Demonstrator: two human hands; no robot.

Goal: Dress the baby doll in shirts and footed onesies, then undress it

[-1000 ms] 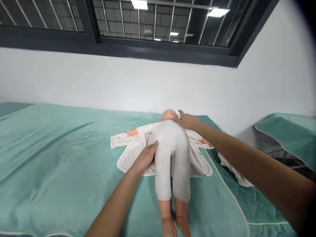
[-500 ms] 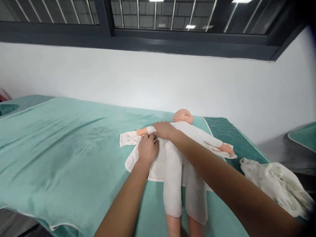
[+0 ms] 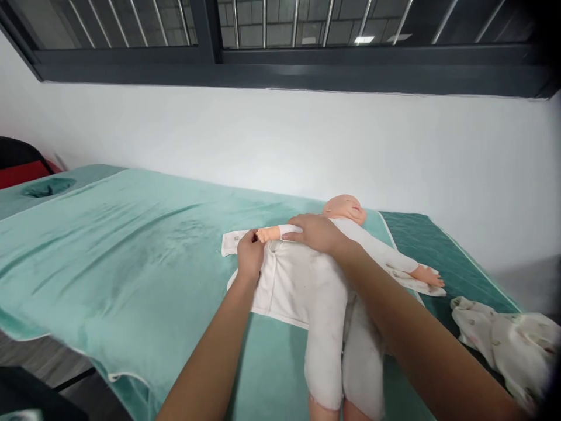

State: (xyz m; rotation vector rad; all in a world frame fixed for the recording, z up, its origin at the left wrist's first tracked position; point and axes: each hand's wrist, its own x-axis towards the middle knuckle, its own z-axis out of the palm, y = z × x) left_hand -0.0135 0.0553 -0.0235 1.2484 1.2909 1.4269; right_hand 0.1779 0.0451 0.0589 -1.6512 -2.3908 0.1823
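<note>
A baby doll in a white bodysuit lies face up on a white garment spread over a teal-covered table. Its head points toward the wall. My left hand is closed on the garment's cloth beside the doll's outstretched arm. My right hand wraps around that arm near the shoulder, my forearm crossing over the doll's body. The doll's other arm stretches right, on the garment's other sleeve.
A crumpled patterned cloth lies at the table's right end. A white wall and a dark-framed window run behind. A second teal-covered surface and something red sit at far left. The table's front edge drops to the floor at lower left.
My right hand left the doll's head and crossed over to grip its arm. My left hand slid from the doll's hip up to the garment by that arm. The view shifted left.
</note>
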